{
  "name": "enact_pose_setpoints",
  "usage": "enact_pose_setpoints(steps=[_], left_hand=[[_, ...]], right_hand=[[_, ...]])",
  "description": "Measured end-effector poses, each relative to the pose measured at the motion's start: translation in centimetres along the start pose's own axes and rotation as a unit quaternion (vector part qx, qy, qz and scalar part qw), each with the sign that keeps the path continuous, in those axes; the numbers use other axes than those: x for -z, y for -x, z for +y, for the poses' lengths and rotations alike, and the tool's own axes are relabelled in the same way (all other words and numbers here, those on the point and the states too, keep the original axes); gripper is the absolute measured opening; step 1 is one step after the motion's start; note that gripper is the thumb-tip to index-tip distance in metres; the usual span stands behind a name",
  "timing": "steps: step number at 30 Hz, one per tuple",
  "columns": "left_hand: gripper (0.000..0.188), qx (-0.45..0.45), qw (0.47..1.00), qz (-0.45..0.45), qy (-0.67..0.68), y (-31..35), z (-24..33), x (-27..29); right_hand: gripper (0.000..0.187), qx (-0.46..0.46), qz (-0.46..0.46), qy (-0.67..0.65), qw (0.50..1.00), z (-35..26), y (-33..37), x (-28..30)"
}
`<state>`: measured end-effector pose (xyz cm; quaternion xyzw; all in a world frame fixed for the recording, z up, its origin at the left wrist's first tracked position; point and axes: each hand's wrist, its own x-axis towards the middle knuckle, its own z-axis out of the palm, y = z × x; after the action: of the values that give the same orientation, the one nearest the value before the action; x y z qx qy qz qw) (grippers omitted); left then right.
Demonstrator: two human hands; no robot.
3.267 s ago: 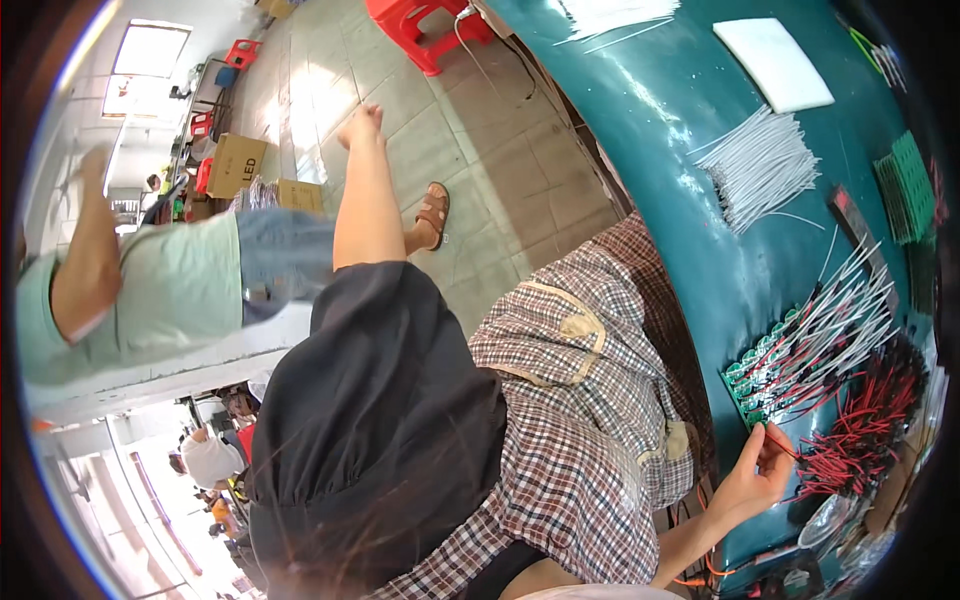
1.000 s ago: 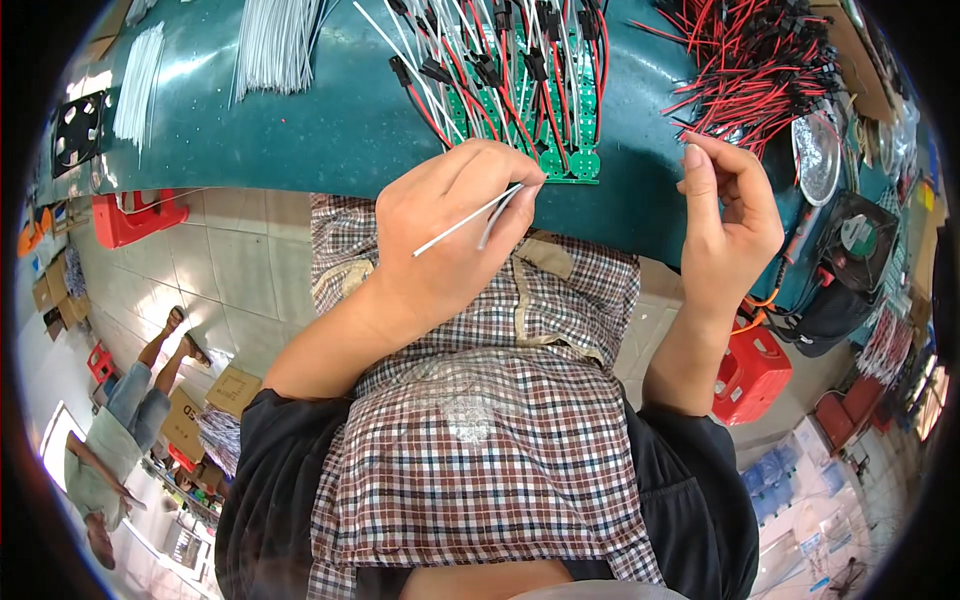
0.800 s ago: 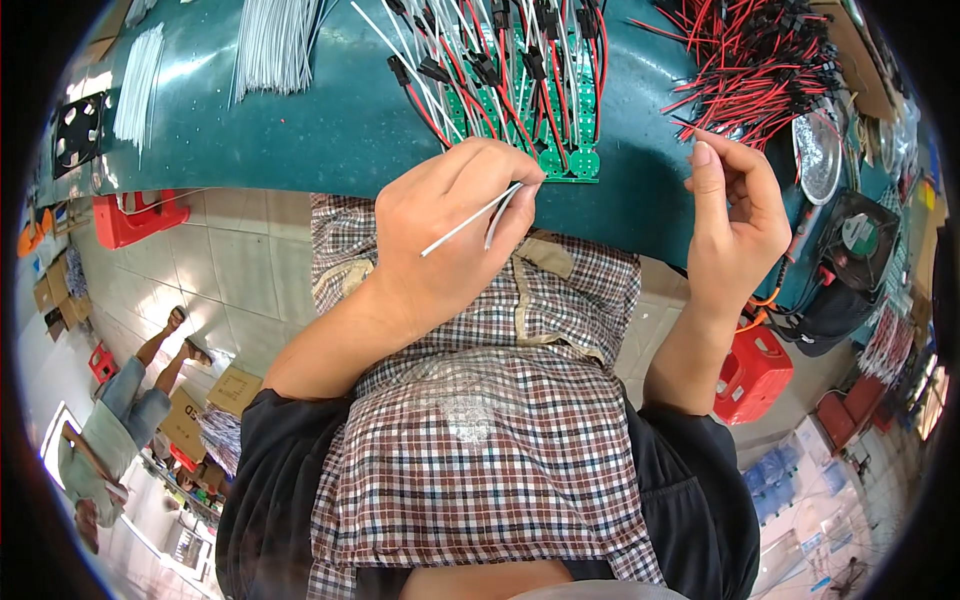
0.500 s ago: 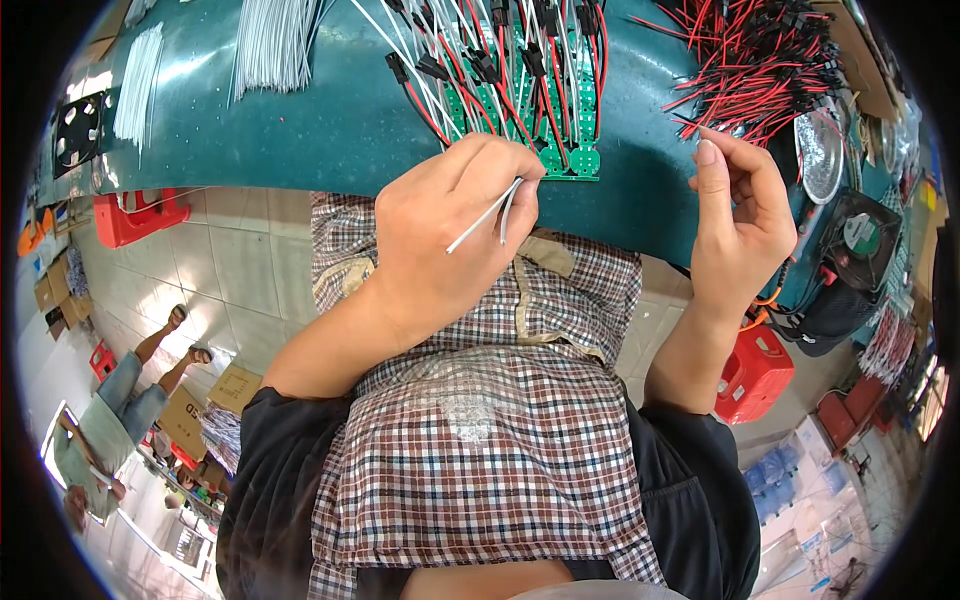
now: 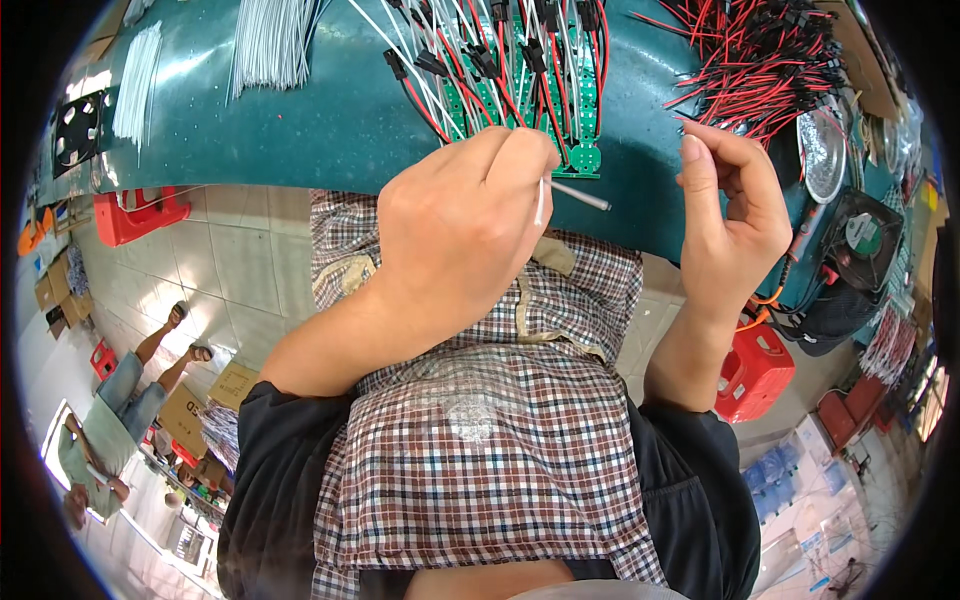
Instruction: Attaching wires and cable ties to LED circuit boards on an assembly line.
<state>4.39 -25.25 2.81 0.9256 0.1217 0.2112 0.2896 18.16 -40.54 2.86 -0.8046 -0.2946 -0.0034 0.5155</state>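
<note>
My left hand (image 5: 465, 215) is closed, palm turned down, over the near edge of the green circuit boards (image 5: 582, 160). Thin white wires (image 5: 582, 196) stick out from its fingers, one toward the right and one downward; its fingertips are hidden. Red-and-black connector leads (image 5: 545, 90) and more white wires stand up from the boards. Off to the right, my right hand (image 5: 735, 195) is raised with thumb and forefinger nearly together. Whatever may be between them is too small to make out. Just beyond it lies a heap of red-and-black leads (image 5: 755, 70).
Two bundles of white wires (image 5: 272, 50) lie at the far left of the green tabletop (image 5: 330, 145), near a black fan (image 5: 80, 130). At right are a clear dish (image 5: 823, 155), a tool with an orange cord (image 5: 803, 235) and another fan (image 5: 862, 232). Red stools (image 5: 755, 372) stand below.
My left hand has turned and shifted slightly right, so the wire ends now point right and down instead of toward the lower left. My right hand has moved a little left.
</note>
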Motion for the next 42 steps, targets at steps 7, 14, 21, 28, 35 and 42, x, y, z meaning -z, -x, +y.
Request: enact_pose_setpoints(steps=[7,14,21,28,35,42], left_hand=[[0.016,0.051,0.999,-0.011,0.003,-0.2,0.2,0.0],[0.015,0.06,0.998,-0.017,-0.011,-0.3,0.5,0.0],[0.014,0.069,0.997,-0.022,-0.03,-0.2,0.3,-0.3],[0.018,0.051,0.998,-0.012,-0.032,-0.3,0.2,-0.3],[0.019,0.059,0.998,-0.009,0.024,-0.2,1.0,1.1],[0.018,0.067,0.993,-0.022,0.094,0.1,0.7,3.1]], right_hand=[[0.01,0.016,-0.043,0.003,0.999,-0.8,0.2,-0.8],[0.01,0.02,-0.11,0.016,0.994,-0.8,0.5,-1.1],[0.017,-0.147,0.092,0.133,0.976,2.5,-1.4,2.0],[0.031,-0.152,0.142,0.232,0.95,3.5,-3.2,1.7],[0.03,-0.171,0.131,0.168,0.962,4.6,-4.2,2.0],[0.023,-0.182,0.137,0.14,0.964,5.0,-4.9,1.7]])
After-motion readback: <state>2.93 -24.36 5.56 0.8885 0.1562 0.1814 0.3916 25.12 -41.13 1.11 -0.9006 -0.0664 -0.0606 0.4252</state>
